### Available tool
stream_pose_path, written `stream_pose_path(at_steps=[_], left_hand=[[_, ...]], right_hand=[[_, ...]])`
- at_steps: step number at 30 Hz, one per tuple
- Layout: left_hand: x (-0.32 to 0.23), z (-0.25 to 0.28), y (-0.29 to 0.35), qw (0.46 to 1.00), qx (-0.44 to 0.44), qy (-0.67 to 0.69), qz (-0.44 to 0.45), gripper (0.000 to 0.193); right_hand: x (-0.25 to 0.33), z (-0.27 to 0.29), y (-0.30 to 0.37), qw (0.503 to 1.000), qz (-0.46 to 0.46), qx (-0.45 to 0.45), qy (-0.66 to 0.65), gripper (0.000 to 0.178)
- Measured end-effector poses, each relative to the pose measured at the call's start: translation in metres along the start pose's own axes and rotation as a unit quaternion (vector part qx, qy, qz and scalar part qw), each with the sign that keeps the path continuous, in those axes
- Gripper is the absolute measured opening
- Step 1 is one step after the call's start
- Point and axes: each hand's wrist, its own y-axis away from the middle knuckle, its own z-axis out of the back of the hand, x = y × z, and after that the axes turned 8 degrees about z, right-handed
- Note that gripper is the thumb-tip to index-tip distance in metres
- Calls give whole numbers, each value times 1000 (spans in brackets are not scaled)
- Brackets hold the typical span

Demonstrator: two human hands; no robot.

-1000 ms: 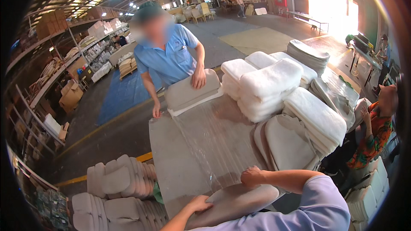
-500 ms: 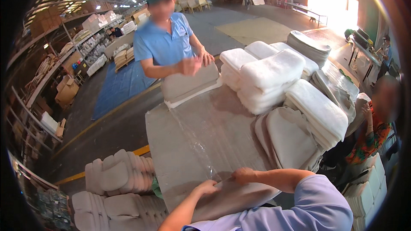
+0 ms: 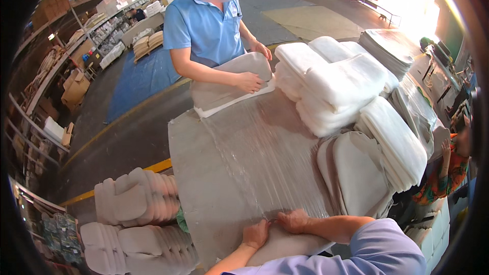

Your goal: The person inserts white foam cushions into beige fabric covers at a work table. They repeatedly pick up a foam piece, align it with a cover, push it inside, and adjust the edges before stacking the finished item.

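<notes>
Grey cushion, its far edge pinched by the left hand and right hand close together, probably wants even, gentle tension.

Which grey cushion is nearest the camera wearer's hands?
The cushion before the lavender shirt, its far edge at the left hand and right hand. Others sit at a co-worker's hands, by white pads, or stacked at left.
</notes>
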Motion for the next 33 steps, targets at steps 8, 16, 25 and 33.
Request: stream_pose_path(at_steps=[8,16,25,33], left_hand=[[10,-24,-2,999,-35,-17,6,30],[12,13,23,979,160,9,125,55],[57,35,69,950,199,11,242,58],[41,24,79,973,75,-1,218,51]], right_hand=[[-12,-24,-6,996,12,-89,-16,38],[-15,2,22,992,39,-27,-120,50],[-32,30,53,996,-50,56,-44,39],[-25,20,59,999,-23,-18,29,42]])
